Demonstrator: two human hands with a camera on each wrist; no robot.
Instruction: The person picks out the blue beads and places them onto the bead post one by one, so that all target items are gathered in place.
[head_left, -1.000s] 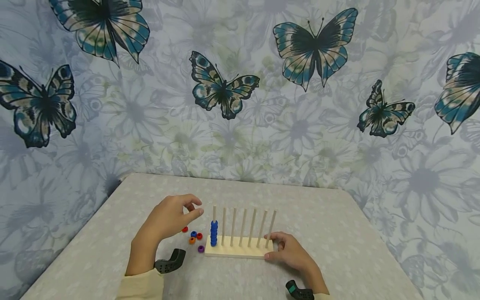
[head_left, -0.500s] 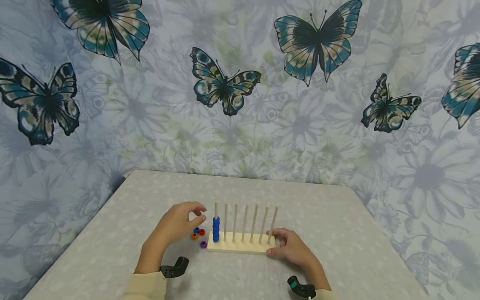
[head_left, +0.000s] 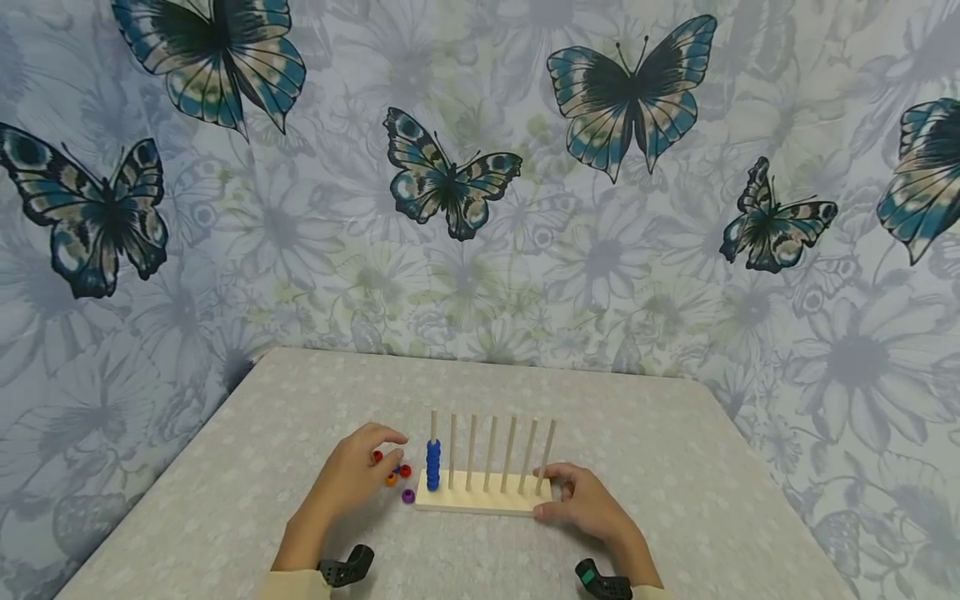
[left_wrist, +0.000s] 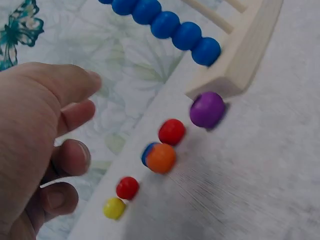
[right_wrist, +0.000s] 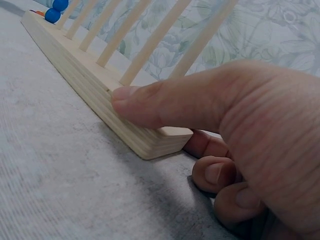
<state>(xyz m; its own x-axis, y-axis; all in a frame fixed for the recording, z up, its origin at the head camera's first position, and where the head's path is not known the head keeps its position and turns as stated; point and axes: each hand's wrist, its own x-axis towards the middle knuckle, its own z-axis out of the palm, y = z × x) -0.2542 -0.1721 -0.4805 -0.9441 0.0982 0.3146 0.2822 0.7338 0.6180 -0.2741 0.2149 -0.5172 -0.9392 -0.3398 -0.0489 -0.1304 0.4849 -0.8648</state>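
Note:
A wooden peg board (head_left: 480,500) with a row of upright pegs stands on the table. Blue beads (head_left: 433,465) are stacked on its leftmost peg. My right hand (head_left: 588,504) grips the board's right end, the thumb (right_wrist: 145,102) on the near side and fingers behind. Just left of the board, my left hand (head_left: 348,473) hovers by the loose beads, fingers loosely bent and apart, holding nothing. In the left wrist view lie a purple bead (left_wrist: 207,110), a red bead (left_wrist: 172,131), an orange bead (left_wrist: 161,158) partly hiding a blue one, another red bead (left_wrist: 127,188) and a yellow bead (left_wrist: 114,208).
The table (head_left: 637,433) has a pale patterned cover and meets a butterfly-papered wall (head_left: 450,292) at its back edge. Black wrist devices sit on the left wrist (head_left: 347,567) and the right wrist (head_left: 603,581).
My left hand has come down from beside the top of the leftmost peg to the loose beads at its left. My right hand keeps its grip on the board.

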